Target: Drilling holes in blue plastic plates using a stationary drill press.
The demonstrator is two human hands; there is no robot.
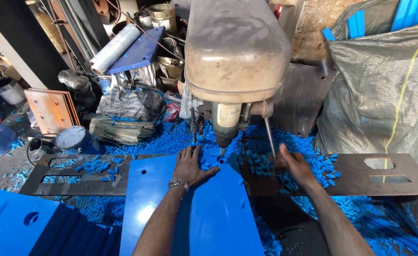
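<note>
Head view: two bare hands at a drill press, over a blue sheet.

Left hand lies open, palm down, fingers spread on the blue sheet, just beside the drill bit of the drill press. Right hand reaches toward the thin feed lever, blurred, so its grip cannot be told. Blue shavings cover the dark metal plate beneath; a grey sack stands at right.

Drill bit tip behind shavings
</note>
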